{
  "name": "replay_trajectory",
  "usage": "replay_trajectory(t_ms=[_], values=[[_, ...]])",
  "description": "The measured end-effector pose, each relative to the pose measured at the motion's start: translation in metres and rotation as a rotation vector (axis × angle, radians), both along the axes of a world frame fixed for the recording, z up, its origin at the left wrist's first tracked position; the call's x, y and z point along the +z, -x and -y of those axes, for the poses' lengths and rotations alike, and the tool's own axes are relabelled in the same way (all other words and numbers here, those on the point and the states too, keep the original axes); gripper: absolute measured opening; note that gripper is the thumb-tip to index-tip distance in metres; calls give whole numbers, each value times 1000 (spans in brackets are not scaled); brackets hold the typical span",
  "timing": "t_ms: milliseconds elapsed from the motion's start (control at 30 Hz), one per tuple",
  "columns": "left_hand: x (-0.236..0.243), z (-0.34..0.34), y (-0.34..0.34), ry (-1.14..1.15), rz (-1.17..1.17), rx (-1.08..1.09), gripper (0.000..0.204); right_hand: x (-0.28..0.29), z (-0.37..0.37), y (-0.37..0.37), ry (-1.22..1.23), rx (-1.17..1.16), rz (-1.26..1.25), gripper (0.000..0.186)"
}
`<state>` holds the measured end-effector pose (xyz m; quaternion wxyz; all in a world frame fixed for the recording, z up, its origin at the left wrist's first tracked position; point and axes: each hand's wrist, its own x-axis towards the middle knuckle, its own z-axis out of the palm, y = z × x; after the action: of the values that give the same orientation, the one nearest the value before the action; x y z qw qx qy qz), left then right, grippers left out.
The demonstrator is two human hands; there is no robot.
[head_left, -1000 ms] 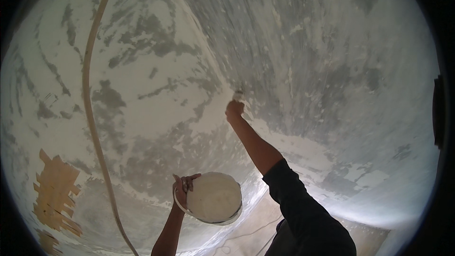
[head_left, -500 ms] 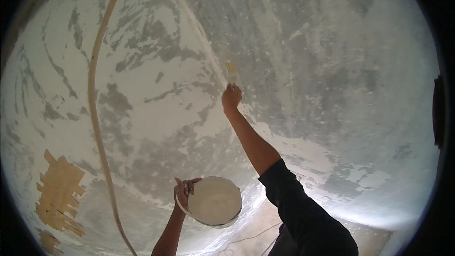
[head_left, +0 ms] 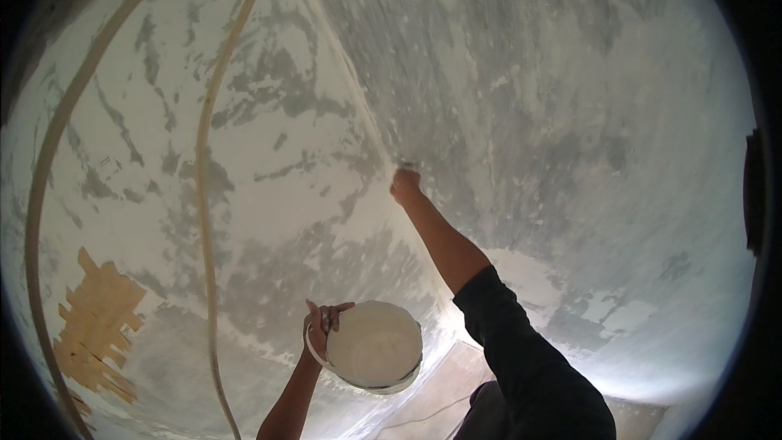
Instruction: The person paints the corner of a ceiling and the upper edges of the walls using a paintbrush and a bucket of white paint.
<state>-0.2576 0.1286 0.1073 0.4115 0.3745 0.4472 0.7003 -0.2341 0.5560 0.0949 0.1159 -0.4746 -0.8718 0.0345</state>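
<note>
Bucket held low, right arm stretched up to the seam between two patchy surfaces.
I have the bucket (head_left: 373,348) in my left hand (head_left: 318,332), well below my other hand, fingers curled over its left rim and its pale handle (head_left: 316,356) looped beside them; I judge that grip keeps the mouth steady and within the other arm's reach. Its inside looks cream, though I can't tell how full it is. My right hand (head_left: 406,186) is up at the seam (head_left: 352,80), fingers seemingly pinched round a small tool (head_left: 408,165); blur hides its shape. The bent arm likely lets me work close along that line. Two tan strips (head_left: 204,171) and a ragged tan patch (head_left: 99,314) lie off to my left.
</note>
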Motion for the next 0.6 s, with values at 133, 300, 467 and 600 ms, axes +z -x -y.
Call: replay_trajectory(t_ms=[133, 300, 467, 600], values=[[-1, -33, -17, -12, 90, -111, 59, 120, -24, -16, 115, -203, -1383, 23], [4, 17, 4, 15, 69, 19, 59, 195, 111, -17, -91, -51, -1698, 18], [-5, -7, 3, -23, 59, -13, 58, 123, 71, -58, -278, -171, -1620, 18], [-5, 10, 4, -29, 43, 52, 58, 37, 92, -39, 48, -306, -1489, 22]])
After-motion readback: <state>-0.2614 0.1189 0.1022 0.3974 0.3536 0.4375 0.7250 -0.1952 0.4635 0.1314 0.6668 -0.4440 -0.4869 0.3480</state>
